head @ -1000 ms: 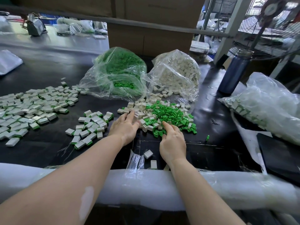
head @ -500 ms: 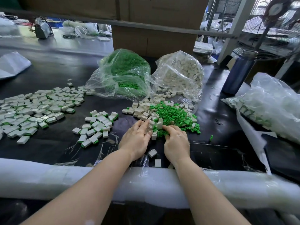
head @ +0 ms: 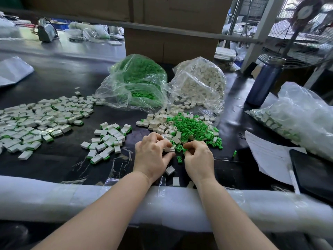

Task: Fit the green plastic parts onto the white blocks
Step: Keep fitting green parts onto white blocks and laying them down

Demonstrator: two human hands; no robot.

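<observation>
Head view: at the centre of the frame both hands work at the near edge of a mixed heap on the black tabletop (head: pixel 54 82). The left hand (head: pixel 150 156) has its fingers curled, pinching a white block (head: pixel 169 149) between fingertips and thumb. The right hand (head: pixel 199 157), just to its right, has its fingers curled over a green plastic part (head: pixel 184 150) at the heap's edge; the 2 hands nearly touch above it.

The loose heap sits just above the hands: green parts (head: pixel 192 126) on the right side, bare white blocks (head: pixel 158 121) on the left and around it. 1 green part (head: pixel 179 159) lies alone between the hands, and another (head: pixel 234 153) stands apart to the right. 2 single white blocks (head: pixel 170 170) lie below the hands, near the white foam padding (head: pixel 54 199) that runs along the tabletop's near edge.

Left of centre lies a small cluster of fitted blocks (head: pixel 108 139) with green showing at their ends, and at the far left a much larger spread of them (head: pixel 41 120).

Above the heap are 2 clear bags: 1 of green parts (head: pixel 137 82) and 1 of white blocks (head: pixel 200 82), side by side. At upper right stands a blue bottle (head: pixel 264 82); below it, another plastic bag (head: pixel 302 120), papers (head: pixel 266 156) and a dark tablet (head: pixel 313 170).
</observation>
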